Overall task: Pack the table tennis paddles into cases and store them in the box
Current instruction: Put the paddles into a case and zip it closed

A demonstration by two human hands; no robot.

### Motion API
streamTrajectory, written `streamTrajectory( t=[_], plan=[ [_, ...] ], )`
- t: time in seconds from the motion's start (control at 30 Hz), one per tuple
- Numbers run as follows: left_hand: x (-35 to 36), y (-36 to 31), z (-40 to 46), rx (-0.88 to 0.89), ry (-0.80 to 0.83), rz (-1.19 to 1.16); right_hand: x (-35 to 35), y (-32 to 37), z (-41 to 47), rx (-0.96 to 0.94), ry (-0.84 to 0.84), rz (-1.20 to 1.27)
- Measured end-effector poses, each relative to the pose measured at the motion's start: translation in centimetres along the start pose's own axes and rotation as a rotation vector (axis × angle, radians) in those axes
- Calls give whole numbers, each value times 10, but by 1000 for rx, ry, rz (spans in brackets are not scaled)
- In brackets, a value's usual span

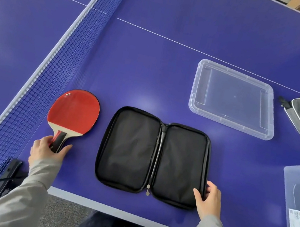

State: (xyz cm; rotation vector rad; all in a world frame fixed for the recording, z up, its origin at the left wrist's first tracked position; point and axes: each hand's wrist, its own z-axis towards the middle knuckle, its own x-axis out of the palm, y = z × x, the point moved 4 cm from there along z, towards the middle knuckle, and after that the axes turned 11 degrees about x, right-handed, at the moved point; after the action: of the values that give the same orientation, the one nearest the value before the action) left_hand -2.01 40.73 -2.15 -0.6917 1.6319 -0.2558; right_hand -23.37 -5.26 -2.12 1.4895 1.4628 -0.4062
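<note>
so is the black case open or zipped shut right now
Open. The black case lies spread flat on the table, both dark inner halves showing and empty, with the zipper pull loose at its near edge.

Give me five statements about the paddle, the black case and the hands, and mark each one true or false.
1. The left hand has its grip on the red paddle by the handle. True.
2. The black case is zipped shut. False: it lies open flat.
3. The right hand holds the case's near right corner. True.
4. The paddle lies inside the case. False: it lies on the table, left of it.
5. The clear lid lies beyond the case. True.
</note>
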Motion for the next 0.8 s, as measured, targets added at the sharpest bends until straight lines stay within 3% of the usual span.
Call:
streamTrajectory(
  t=[0.3,0.8],
  plan=[
    [2,2,21,-26,86,-52,1,7,-3,19,4,-92],
    [-4,-18,2,-17,28,-165,-2,8,-2,48,44,-205]
  ],
)
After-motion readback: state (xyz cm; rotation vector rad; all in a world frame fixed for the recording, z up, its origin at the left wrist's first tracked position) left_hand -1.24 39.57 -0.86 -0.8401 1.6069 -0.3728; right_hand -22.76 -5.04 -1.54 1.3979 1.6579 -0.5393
